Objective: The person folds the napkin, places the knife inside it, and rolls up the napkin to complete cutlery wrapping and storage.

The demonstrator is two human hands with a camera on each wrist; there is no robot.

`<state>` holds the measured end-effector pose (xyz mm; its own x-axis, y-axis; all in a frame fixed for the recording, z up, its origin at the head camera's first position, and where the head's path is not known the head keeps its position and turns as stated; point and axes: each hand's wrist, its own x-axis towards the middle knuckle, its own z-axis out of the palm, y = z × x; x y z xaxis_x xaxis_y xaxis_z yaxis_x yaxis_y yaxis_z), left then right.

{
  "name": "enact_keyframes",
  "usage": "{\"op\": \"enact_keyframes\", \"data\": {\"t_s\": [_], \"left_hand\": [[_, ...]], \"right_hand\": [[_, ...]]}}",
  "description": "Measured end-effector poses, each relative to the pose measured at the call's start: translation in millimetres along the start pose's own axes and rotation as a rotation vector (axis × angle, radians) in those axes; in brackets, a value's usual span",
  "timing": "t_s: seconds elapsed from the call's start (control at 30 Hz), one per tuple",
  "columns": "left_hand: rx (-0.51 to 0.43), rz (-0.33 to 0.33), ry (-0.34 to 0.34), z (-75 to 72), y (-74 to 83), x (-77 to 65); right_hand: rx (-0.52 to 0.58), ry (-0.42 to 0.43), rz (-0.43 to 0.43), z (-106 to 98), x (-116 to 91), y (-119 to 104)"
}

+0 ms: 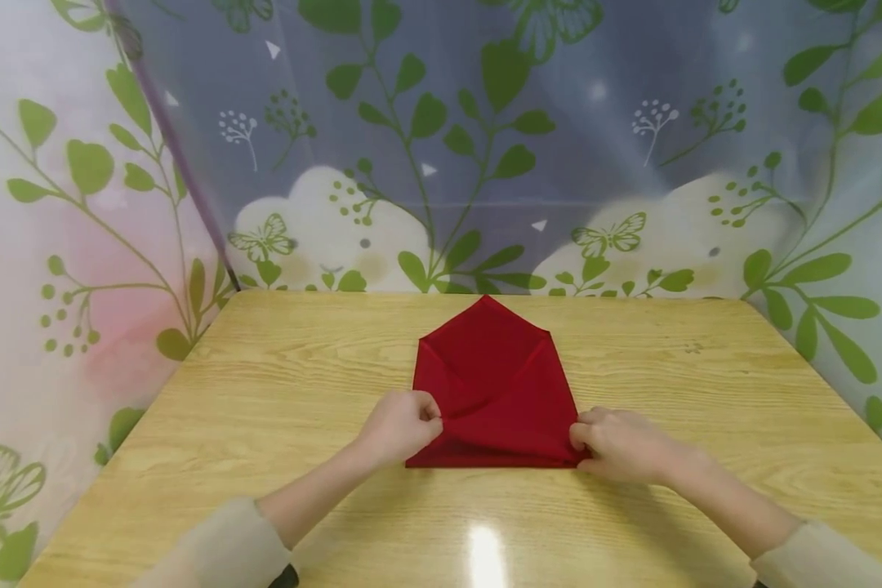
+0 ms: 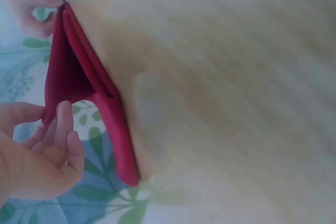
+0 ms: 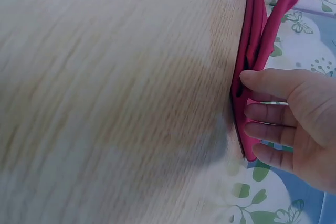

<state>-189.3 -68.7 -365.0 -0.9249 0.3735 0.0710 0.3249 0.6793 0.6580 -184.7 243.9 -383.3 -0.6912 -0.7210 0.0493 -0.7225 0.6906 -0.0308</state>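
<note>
Nearest the camera: both sleeves come in over the near edge of the counter (image 1: 279,384), w/ a light glare spot between them.

Next out, the napkin (image 1: 496,384), dark red, lies flat mid-counter, its straight base toward the person. Left hand (image 1: 400,425) sits at the napkin's near-left corner, fingers (image 2: 63,124) curled, pinching the cloth edge there. Right hand (image 1: 617,445) is at the near-right corner, fingers (image 3: 268,114) curled round the folded edge w/ thumb on top, gripping it. The right wrist view shows several layers stacked at that edge.

Progress, judging by shape: side flaps are already folded in & overlap toward the middle, so it reads like an envelope, approx. halfway or more. The far tip beyond the flaps is still a single open point, not folded down. Near corners look to be getting squared/creased now; anything tucked under the layers can't be seen.

Beyond the napkin: bare wood to the far edge, then a leaf-&-butterfly curtain (image 1: 485,147).
</note>
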Motion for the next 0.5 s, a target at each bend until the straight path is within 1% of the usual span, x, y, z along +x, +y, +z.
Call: {"op": "enact_keyframes", "data": {"t_s": [0.13,0.23,0.4,0.5], "left_hand": [[0.042,-0.018,-0.010,1.0,-7.3,-3.6],[0.086,-0.036,-0.041,1.3,-11.9,-5.9],[0.189,-0.038,-0.095,3.3,-17.5,-8.0],[0.217,-0.055,-0.121,4.5,-19.4,-8.8]], "right_hand": [[0.014,-0.004,-0.011,0,1,-2],[0.021,0.001,-0.016,1,2,-2],[0.021,-0.001,-0.013,3,2,-2],[0.028,-0.009,-0.009,3,2,-2]]}}
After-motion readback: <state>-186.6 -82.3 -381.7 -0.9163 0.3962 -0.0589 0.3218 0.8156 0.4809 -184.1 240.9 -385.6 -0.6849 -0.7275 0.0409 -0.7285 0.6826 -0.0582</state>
